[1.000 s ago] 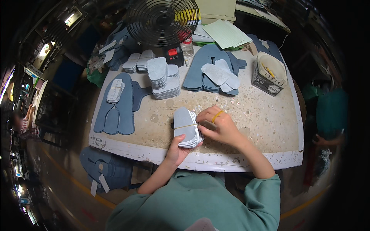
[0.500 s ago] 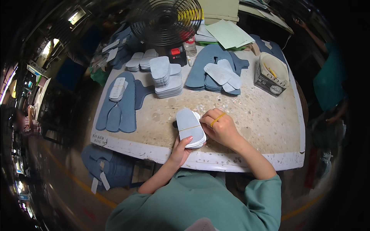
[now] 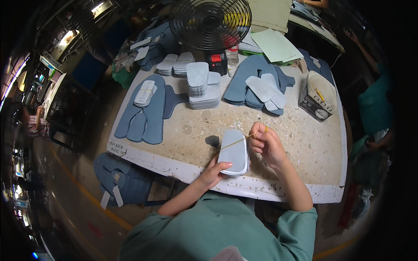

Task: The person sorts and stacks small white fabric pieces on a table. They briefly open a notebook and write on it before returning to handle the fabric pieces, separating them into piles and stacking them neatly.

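Observation:
My left hand (image 3: 212,173) is closed round a stack of light grey, rounded cut pieces (image 3: 234,152), thumb on top, above the table's near edge. My right hand (image 3: 269,145) is raised just right of the stack, its fingers pinched on a yellow rubber band (image 3: 244,138). The band stretches taut from the stack's left side across its upper face to those fingers. A bit of yellow band also shows at a right finger. Whether the band passes beneath the stack is hidden.
Pale stacked pieces (image 3: 204,93) stand mid-table behind the hands. Blue-grey cut panels (image 3: 139,115) lie left, with a banded bundle on top; more panels (image 3: 244,71) lie behind. A box (image 3: 317,95) sits at right. A black wire fan (image 3: 210,21) stands at the back.
My right hand has lifted away from the stack's edge, drawing the rubber band out to the right. In the view, the stack and both hands sit farther right as the head view shifts.

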A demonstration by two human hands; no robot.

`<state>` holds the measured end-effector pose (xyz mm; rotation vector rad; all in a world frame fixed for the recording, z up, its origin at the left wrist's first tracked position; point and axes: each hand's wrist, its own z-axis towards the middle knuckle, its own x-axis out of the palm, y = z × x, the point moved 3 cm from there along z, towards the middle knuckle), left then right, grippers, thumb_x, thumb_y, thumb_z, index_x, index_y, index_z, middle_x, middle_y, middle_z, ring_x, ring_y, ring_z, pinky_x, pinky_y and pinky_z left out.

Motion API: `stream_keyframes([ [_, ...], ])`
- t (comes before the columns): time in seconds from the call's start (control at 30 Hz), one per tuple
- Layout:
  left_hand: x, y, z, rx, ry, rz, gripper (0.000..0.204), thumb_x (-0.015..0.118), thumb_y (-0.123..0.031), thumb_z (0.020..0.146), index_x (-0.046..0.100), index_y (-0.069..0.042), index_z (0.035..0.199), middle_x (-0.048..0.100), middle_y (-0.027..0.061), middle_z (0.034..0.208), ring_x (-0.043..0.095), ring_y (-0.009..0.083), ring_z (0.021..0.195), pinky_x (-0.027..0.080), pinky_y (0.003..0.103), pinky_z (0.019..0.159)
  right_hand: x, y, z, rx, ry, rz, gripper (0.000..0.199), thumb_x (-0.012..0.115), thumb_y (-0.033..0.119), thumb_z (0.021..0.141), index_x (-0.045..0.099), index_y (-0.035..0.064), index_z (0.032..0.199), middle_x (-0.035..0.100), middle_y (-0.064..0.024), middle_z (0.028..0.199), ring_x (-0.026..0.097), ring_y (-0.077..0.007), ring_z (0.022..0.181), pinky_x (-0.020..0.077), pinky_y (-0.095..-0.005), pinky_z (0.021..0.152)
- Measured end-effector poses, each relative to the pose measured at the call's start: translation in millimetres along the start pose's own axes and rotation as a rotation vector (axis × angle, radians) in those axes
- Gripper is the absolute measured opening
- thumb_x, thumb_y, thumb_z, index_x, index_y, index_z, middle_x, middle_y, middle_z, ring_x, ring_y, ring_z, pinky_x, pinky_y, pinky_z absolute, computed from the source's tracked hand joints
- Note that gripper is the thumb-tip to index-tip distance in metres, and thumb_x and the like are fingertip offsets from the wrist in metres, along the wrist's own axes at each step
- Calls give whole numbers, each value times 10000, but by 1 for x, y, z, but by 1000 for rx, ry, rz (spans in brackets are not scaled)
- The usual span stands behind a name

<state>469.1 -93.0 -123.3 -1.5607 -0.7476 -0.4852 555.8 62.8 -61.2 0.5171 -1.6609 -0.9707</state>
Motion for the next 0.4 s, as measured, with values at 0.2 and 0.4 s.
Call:
stream_keyframes([
  [0.2, 4, 19, -10, -146, -35, 0, 678, 570, -224, 859, 284, 33, 1418, 541, 222, 1280, 571, 302, 1172, 460, 420, 1014, -44, 4, 13, 68, -394, 341, 169, 506, 218, 987, 508, 125, 846, 281, 96, 552, 247, -43, 461, 220, -202, 415],
  [0.4, -24, 33, -8, 175, -91, -326, 657, 513, -309, 925, 215, -142, 1486, 376, 95, 1462, 389, 295, 1365, 388, 481, 1085, -48, 37, 12, -140, -291, 103, 537, 523, 189, 993, 308, 62, 1469, 587, -160, 1298, 321, -32, 506, 326, -140, 440],
])
